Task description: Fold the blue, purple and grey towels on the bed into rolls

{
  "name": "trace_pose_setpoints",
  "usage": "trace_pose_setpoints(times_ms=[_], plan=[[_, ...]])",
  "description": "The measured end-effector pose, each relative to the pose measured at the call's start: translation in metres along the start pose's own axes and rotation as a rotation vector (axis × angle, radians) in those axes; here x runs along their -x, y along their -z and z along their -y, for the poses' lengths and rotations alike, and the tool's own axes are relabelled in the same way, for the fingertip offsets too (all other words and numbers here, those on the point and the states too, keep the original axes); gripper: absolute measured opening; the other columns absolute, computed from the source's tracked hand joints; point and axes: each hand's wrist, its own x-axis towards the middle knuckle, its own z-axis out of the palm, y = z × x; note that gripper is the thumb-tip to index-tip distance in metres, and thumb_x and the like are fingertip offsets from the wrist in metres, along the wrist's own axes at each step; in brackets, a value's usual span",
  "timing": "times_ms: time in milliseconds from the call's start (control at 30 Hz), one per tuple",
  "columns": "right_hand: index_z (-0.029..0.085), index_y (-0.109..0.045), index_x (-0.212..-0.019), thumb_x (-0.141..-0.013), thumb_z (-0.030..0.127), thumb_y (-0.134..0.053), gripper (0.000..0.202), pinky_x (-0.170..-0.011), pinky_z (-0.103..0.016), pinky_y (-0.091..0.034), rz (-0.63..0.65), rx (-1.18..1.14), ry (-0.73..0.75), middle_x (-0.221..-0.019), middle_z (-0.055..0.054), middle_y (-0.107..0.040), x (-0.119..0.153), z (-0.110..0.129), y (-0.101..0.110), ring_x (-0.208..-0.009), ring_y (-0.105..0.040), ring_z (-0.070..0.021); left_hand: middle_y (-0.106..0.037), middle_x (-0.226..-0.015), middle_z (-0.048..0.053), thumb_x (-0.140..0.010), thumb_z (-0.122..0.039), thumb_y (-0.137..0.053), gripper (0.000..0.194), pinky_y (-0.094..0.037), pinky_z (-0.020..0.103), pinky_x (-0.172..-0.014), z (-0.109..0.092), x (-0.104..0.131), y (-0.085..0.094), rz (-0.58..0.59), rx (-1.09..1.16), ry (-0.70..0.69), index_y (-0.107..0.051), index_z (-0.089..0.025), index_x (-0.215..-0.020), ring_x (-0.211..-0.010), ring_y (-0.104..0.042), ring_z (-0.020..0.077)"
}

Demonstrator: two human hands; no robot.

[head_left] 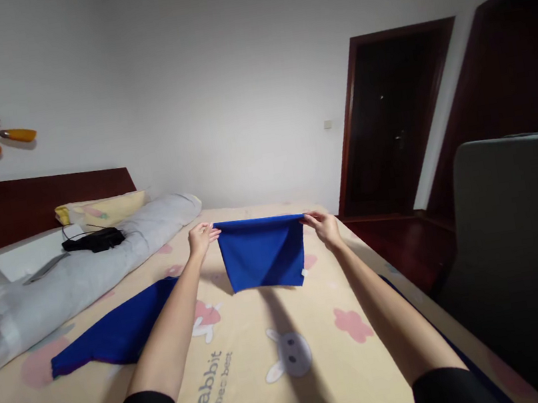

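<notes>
Both arms reach out over the bed, and a small folded blue cloth hangs between them. The left hand pinches its upper left corner, fingers closed on the fabric; the right hand pinches the upper right corner the same way. The top edge runs taut and level from one hand to the other, and the cloth hangs down from it as a neat rectangle, its lower edge just above the rabbit-print bedsheet, which suggests a piece already doubled at least once and held up, not yet laid down.

Below and to the outside of the left hand, a second blue cloth lies spread and loosely rumpled on the sheet, apparently not yet folded. Further out on that side a rolled grey duvet carries a black pouch. Well beyond the right hand stands a dark wooden door.
</notes>
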Motion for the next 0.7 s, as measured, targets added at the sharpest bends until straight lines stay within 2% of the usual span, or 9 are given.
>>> trace_pose_setpoints(times_ms=[100, 167, 267, 367, 467, 533, 600, 700], plan=[[0.017, -0.069, -0.09, -0.073, 0.061, -0.067, 0.047, -0.091, -0.037, -0.054, 0.028, 0.033, 0.058, -0.091, -0.009, -0.076, 0.013, -0.004, 0.008, -0.095, -0.071, -0.0241, -0.072, -0.083, 0.005, -0.078, -0.056, -0.065, 0.04, -0.059, 0.037, -0.082, 0.011, 0.014, 0.004, -0.026, 0.003, -0.044, -0.055, -0.018, -0.087, -0.088, -0.074, 0.0237], [0.017, -0.07, -0.092, -0.072, 0.062, -0.066, 0.05, -0.092, -0.039, -0.053, 0.08, 0.071, 0.064, -0.094, -0.01, -0.076, 0.033, -0.011, 0.018, -0.095, -0.071, -0.0248, -0.071, -0.084, 0.006, -0.073, -0.063, -0.066, 0.048, -0.059, 0.038, -0.083, 0.026, 0.038, 0.012, -0.029, -0.017, -0.045, -0.056, -0.018, -0.087, -0.088, -0.073, 0.0246], [0.018, -0.072, -0.089, -0.071, 0.061, -0.067, 0.047, -0.088, -0.039, -0.054, 0.196, 0.14, 0.032, -0.088, -0.009, -0.076, 0.077, -0.025, 0.036, -0.088, -0.071, -0.0255, -0.072, -0.08, 0.006, -0.066, -0.067, -0.068, 0.052, -0.059, 0.038, -0.078, 0.055, 0.093, 0.031, 0.01, -0.07, -0.004, -0.059, -0.019, -0.083, -0.083, -0.073, 0.0252], [0.018, -0.073, -0.08, -0.073, 0.059, -0.067, 0.042, -0.074, -0.037, -0.055, 0.342, 0.196, -0.021, -0.076, -0.008, -0.076, 0.133, -0.043, 0.055, -0.075, -0.071, -0.0253, -0.07, -0.067, 0.004, -0.063, -0.068, -0.069, 0.051, -0.059, 0.035, -0.061, 0.081, 0.157, 0.051, 0.107, -0.128, 0.072, -0.063, -0.019, -0.075, -0.065, -0.071, 0.0233], [0.019, -0.073, -0.075, -0.079, 0.056, -0.061, 0.04, -0.066, -0.034, -0.054, 0.502, 0.263, -0.093, -0.07, -0.006, -0.074, 0.19, -0.064, 0.07, -0.067, -0.069, -0.0234, -0.063, -0.05, 0.0, -0.067, -0.061, -0.069, 0.043, -0.049, 0.027, -0.042, 0.101, 0.218, 0.068, 0.202, -0.18, 0.138, -0.065, -0.019, -0.062, -0.043, -0.061, 0.0171], [0.019, -0.073, -0.075, -0.083, 0.055, -0.055, 0.041, -0.063, -0.034, -0.052, 0.56, 0.32, -0.145, -0.07, -0.006, -0.073, 0.225, -0.08, 0.077, -0.065, -0.068, -0.0232, -0.059, -0.044, -0.001, -0.072, -0.055, -0.067, 0.038, -0.041, 0.023, -0.036, 0.113, 0.252, 0.079, 0.249, -0.252, 0.167, -0.068, -0.019, -0.06, -0.037, -0.055, 0.0146], [0.021, -0.074, -0.079, -0.084, 0.054, -0.053, 0.04, -0.065, -0.036, -0.052, 0.557, 0.393, -0.15, -0.076, -0.007, -0.074, 0.255, -0.093, 0.081, -0.07, -0.067, -0.025, -0.064, -0.048, -0.001, -0.077, -0.05, -0.064, 0.032, -0.044, 0.023, -0.039, 0.123, 0.279, 0.09, 0.284, -0.382, 0.141, -0.074, -0.022, -0.067, -0.041, -0.058, 0.0155], [0.024, -0.075, -0.079, -0.085, 0.051, -0.052, 0.036, -0.073, -0.04, -0.05, 0.528, 0.573, -0.079, -0.077, -0.007, -0.073, 0.287, -0.108, 0.085, -0.075, -0.065, -0.0265, -0.076, -0.071, 0.001, -0.083, -0.04, -0.061, 0.021, -0.055, 0.026, -0.059, 0.134, 0.304, 0.104, 0.348, -0.611, -0.059, -0.079, -0.028, -0.082, -0.062, -0.069, 0.0188]])
